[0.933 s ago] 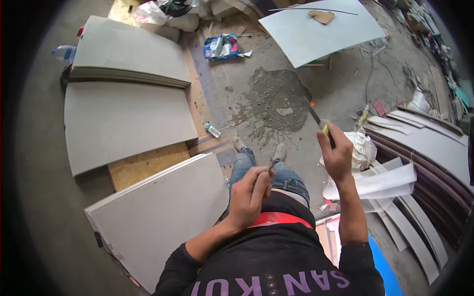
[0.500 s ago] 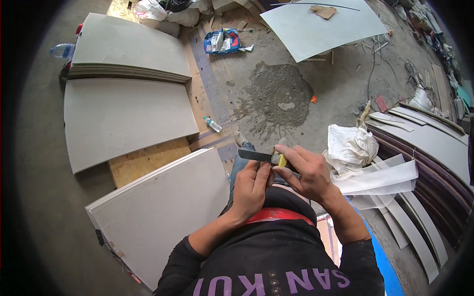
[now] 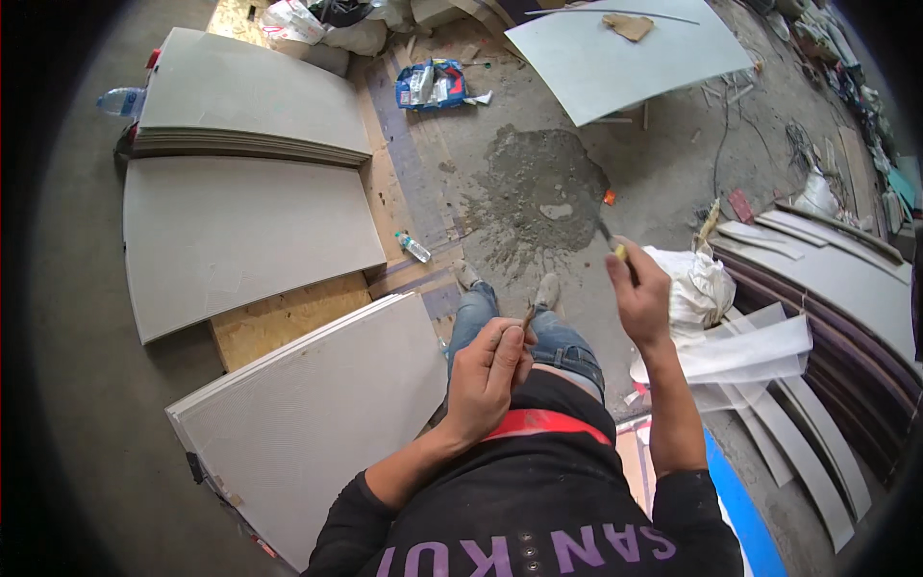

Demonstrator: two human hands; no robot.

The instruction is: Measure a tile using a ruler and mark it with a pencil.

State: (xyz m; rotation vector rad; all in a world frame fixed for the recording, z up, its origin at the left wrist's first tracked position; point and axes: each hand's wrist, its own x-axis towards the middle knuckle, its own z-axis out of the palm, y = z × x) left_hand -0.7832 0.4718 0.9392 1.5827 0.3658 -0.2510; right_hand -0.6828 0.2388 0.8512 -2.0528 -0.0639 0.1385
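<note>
My right hand [image 3: 639,293] is closed around a knife [image 3: 605,231] with a dark flat blade and some yellow on its handle. It is held out to the right, the blade pointing up and away, seen nearly edge-on. In front of my waist my left hand [image 3: 488,370] is closed, thumb and fingers pinching a thin brown stick [image 3: 529,316]. Only the tip of the stick sticks out above the thumb; the rest is hidden in the fingers. The two hands are apart.
Stacks of pale boards [image 3: 255,212] lie on the left. A wet grey mortar patch [image 3: 543,183] covers the floor ahead, with a plastic bottle [image 3: 413,246] left of it. On the right are a white sack [image 3: 694,288] and curved board strips [image 3: 812,433]. A pale sheet [image 3: 635,58] stands far ahead.
My right hand has moved away from the left, outward and forward to the right, carrying the knife. My left hand stays near my waist, and the brown stick's tip now shows.
</note>
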